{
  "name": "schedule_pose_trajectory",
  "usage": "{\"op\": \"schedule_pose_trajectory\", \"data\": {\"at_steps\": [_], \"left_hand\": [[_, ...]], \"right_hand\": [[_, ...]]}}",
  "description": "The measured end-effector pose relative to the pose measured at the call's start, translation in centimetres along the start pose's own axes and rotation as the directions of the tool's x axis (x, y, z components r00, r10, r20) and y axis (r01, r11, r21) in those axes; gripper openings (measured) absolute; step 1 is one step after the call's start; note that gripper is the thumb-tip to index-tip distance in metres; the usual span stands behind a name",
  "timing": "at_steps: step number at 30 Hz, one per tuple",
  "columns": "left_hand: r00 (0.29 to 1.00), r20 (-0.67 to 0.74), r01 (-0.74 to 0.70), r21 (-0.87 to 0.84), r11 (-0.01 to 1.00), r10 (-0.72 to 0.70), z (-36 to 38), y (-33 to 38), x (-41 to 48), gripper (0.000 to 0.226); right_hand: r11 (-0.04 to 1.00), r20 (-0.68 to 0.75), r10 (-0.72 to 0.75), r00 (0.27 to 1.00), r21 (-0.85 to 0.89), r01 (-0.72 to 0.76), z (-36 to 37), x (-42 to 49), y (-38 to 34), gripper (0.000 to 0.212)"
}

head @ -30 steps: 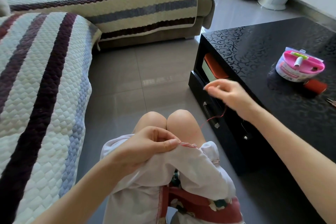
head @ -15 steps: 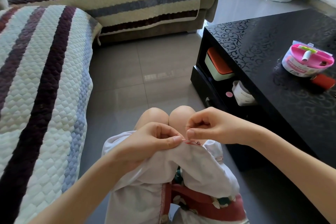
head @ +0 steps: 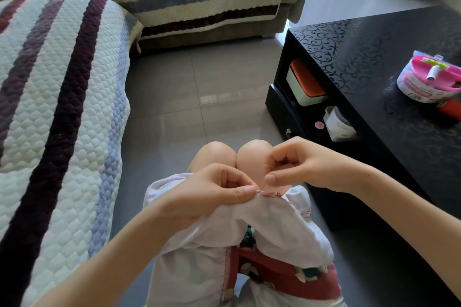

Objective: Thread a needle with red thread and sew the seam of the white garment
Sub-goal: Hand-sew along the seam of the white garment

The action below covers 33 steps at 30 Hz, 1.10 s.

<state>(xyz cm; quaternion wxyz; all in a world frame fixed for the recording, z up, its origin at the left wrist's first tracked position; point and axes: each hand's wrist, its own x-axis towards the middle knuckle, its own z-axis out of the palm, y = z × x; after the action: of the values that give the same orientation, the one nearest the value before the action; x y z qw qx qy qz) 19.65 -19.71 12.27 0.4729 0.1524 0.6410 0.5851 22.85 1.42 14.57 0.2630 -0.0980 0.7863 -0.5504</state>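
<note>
white creased garment (head: pixel 272 222) in left hand (head: pixel 212 194); right hand (head: pixel 299 164) pinches red thread (head: pixel 262 185).

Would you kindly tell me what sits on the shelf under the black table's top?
An orange-lidded box and a white jar show at the shelf's edge; anything deeper is hidden by the table top.

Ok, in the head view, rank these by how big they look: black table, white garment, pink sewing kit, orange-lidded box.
1. black table
2. white garment
3. pink sewing kit and orange-lidded box: these look alike, and the frame edge cuts the kit, so they are unranked.
</note>
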Motion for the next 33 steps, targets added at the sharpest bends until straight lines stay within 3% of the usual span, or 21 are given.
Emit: {"op": "schedule_pose_trajectory", "data": {"at_steps": [3, 6, 9, 12, 14, 16, 18, 21, 23, 25, 27, 31, 33], "left_hand": [[1.000, 0.006, -0.004, 0.007, 1.000, 0.003, 0.1, 0.0, -0.2, 0.009], [1.000, -0.007, -0.012, 0.011, 1.000, 0.012, 0.1, -0.1, -0.3, 0.011], [1.000, 0.006, -0.009, 0.011, 1.000, 0.009, 0.2, -0.2, -0.6, 0.008], [1.000, 0.012, -0.013, -0.002, 1.000, 0.013, 0.3, -0.2, -0.7, 0.011], [1.000, -0.008, -0.018, -0.003, 1.000, 0.018, 0.2, -0.2, -0.7, 0.013], [1.000, -0.017, -0.019, -0.012, 1.000, 0.018, 0.2, -0.2, -0.6, 0.013], [1.000, -0.021, -0.019, -0.018, 1.000, 0.019, 0.3, -0.3, -0.7, 0.012], [0.999, -0.047, -0.024, -0.028, 0.999, 0.022, 0.2, -0.5, -0.8, 0.015], [0.998, -0.052, -0.025, -0.018, 1.000, 0.024, 0.2, -0.5, -0.8, 0.014], [0.997, -0.067, -0.023, 0.017, 1.000, 0.024, 0.1, -0.4, -0.8, 0.015], [0.992, -0.120, -0.018, 0.096, 0.995, 0.029, 0.0, -0.6, -1.0, 0.016], [0.971, -0.211, -0.035, 0.341, 0.939, 0.113, 0.5, -1.0, -1.3, 0.008], [0.955, -0.268, -0.004, 0.408, 0.913, 0.124, 1.0, -1.1, -1.0, 0.008]], "right_hand": [[0.993, -0.016, -0.010, 1.000, -0.115, 0.008, -0.3, 0.3, 0.0, 0.028], [0.872, -0.254, -0.122, 0.960, -0.489, -0.018, -0.8, 1.4, 1.4, 0.020], [0.693, -0.570, -0.251, 0.782, -0.670, -0.266, -2.0, 2.2, 3.3, 0.007], [0.629, -0.757, -0.234, 0.610, -0.597, -0.498, -3.5, 2.8, 5.2, 0.014], [0.585, -0.795, -0.180, 0.579, -0.560, -0.587, -3.6, 3.1, 6.1, 0.017], [0.613, -0.780, -0.190, 0.596, -0.568, -0.549, -2.8, 3.0, 6.6, 0.016], [0.769, -0.721, -0.173, 0.671, -0.525, -0.366, -1.7, 2.2, 5.8, 0.017], [0.972, -0.412, -0.119, 0.904, -0.235, 0.022, 0.7, 0.5, 3.5, 0.023], [0.992, -0.200, -0.086, 0.976, -0.103, 0.067, 2.3, -0.5, 2.7, 0.026], [0.995, -0.138, -0.070, 0.988, -0.083, 0.058, 3.1, -0.9, 2.8, 0.025], [0.998, -0.191, -0.059, 0.980, -0.031, 0.054, 3.1, -1.4, 3.1, 0.024], [1.000, -0.275, 0.003, 0.962, 0.030, 0.005, 3.3, -3.0, 3.7, 0.049], [0.999, -0.335, 0.030, 0.942, 0.045, -0.016, 3.7, -3.4, 3.9, 0.051]]}}
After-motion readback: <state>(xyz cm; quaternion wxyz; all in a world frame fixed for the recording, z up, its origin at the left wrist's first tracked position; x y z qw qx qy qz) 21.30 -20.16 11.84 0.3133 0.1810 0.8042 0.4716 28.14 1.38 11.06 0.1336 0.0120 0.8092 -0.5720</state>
